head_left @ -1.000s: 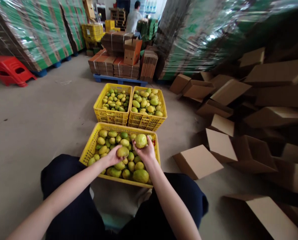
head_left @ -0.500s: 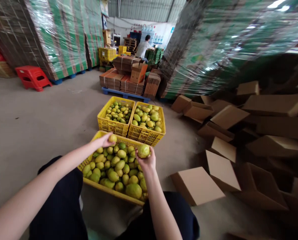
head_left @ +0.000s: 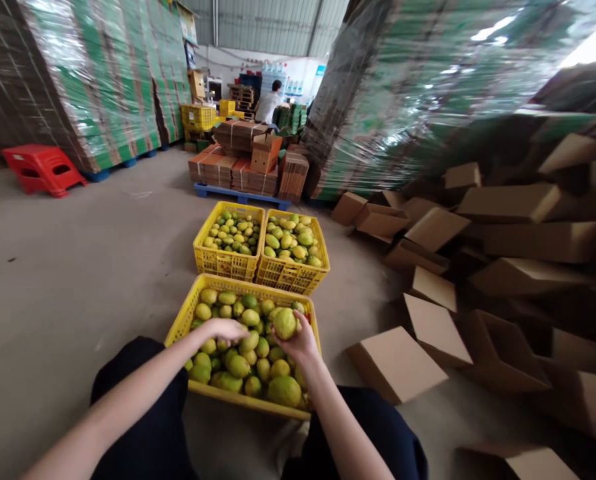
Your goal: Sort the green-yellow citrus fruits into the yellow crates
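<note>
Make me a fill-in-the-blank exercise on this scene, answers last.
The ____ hand holds up a fruit over the near crate.
Just beyond that crate stand ____ more crates of fruit, side by side.
The stool on the floor is ____.
Strapped cardboard bundles rest on a ____ pallet.

Missing words: right; two; red; blue.

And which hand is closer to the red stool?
Left. The left hand is over the near crate, on the side toward the red stool. The right hand, holding a fruit, is over the crate's right side, farther away.
</note>
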`<state>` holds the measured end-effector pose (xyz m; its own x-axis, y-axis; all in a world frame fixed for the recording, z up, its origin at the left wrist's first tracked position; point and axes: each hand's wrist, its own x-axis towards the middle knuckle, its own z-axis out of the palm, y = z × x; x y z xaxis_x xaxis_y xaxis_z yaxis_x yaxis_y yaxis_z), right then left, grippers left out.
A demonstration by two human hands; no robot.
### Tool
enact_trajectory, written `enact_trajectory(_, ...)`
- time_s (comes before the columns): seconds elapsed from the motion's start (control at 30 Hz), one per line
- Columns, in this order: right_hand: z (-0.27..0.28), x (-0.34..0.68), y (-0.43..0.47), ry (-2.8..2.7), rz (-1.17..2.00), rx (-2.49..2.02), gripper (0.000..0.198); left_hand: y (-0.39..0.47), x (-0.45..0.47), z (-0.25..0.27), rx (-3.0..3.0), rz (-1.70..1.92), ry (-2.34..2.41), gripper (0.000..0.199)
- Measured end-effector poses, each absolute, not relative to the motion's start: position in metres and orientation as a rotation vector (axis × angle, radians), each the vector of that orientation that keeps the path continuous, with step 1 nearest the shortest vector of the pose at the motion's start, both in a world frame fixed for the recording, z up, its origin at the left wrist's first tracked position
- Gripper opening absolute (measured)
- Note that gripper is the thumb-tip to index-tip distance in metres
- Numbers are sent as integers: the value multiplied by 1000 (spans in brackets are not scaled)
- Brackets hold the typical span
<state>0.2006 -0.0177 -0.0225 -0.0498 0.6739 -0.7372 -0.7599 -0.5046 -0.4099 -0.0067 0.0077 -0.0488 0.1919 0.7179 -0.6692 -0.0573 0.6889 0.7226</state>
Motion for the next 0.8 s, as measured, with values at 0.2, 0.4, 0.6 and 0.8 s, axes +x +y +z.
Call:
enact_trajectory(0.2,-17,195,-46,147,1772,-1301,19,-10,7,-52,1484,450,1071,29)
enact_trajectory(0.4,-21,208,-56,206,1645,-1393,13,-19,-8,-50,2039,308,1210,36)
enact_trajectory(0.6,-15,208,-11,200,1452,-1536,12,-24,-7,5,2330,-270,1051,50)
enact_trajectory(0.8,-24,198,75,82,1388,-1650,20,-19,-3,20,2268,-383,1194,48)
